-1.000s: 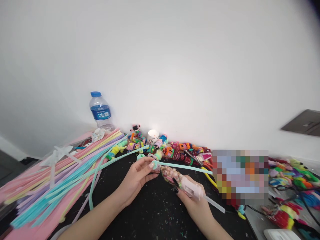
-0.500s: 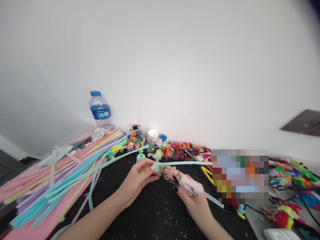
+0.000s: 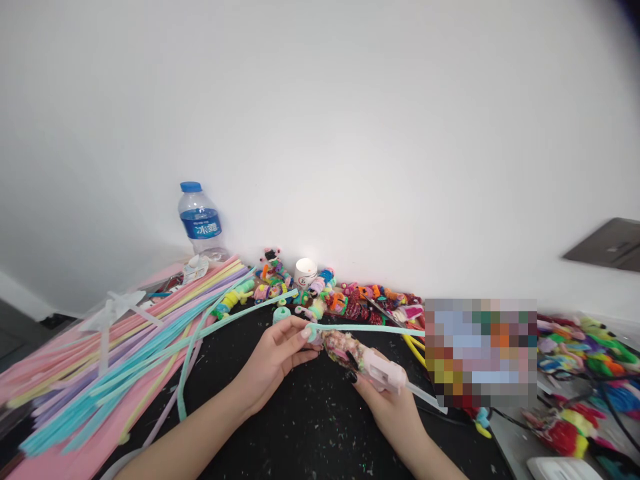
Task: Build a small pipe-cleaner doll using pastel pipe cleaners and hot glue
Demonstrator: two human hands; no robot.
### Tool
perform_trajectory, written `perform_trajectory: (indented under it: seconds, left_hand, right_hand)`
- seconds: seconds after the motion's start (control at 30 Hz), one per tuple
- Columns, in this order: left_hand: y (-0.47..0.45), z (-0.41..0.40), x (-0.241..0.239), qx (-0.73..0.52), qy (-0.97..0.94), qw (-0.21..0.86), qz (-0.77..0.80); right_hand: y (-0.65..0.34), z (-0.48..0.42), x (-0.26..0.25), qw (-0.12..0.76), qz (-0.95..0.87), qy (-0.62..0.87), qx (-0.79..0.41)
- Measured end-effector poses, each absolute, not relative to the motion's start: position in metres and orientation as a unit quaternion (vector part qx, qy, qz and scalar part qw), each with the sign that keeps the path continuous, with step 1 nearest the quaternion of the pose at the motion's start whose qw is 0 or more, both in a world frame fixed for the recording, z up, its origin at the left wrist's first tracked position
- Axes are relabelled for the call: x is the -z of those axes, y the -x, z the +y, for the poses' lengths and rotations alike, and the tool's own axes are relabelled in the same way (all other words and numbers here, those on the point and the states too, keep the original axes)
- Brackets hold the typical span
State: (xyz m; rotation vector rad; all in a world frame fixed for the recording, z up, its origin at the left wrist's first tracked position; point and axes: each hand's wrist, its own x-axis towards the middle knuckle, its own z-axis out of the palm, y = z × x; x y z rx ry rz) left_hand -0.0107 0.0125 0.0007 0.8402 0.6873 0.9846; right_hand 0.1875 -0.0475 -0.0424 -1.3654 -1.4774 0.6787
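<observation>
My left hand point(image 3: 273, 357) pinches the coiled end of a mint-green pipe cleaner point(image 3: 367, 328) between thumb and fingers. Its straight length runs out to the right until a pixelated patch covers it. Wrapped around a pale pink hot glue gun point(image 3: 384, 371) is my right hand point(image 3: 393, 417). The gun's front is crusted with coloured bits and points at the coil; its tip is hard to make out, so I cannot tell whether it touches. A clear glue stick point(image 3: 427, 398) juts from the gun's back. Just beyond my left fingers stands a rolled mint coil point(image 3: 281, 315).
Bundled pastel pipe cleaners point(image 3: 150, 340) spread across the left of the black tabletop point(image 3: 310, 433). A water bottle point(image 3: 201, 223), a paper cup point(image 3: 306, 272) and several fuzzy figures point(image 3: 273, 270) line the wall. More colourful pieces point(image 3: 590, 353) and dark cables lie at right.
Almost nothing differs. The free length of the mint pipe cleaner has dipped slightly at its right side; both hands and the glue gun keep nearly the same place.
</observation>
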Motion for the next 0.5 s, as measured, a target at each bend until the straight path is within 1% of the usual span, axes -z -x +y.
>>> perform_trajectory:
  seconds: [0.2,0.5]
  left_hand:
    - [0.0112,0.0136,0.0007,-0.454,-0.377,0.746,0.308]
    - [0.0115,0.0153,0.0020,-0.460,-0.366,0.750,0.303]
  right_hand:
    - [-0.1869,-0.0483,0.0389,0.474,-0.614,0.565,-0.279]
    - [-0.1866,-0.0491,0.0395,0.475,-0.630,0.573,-0.222]
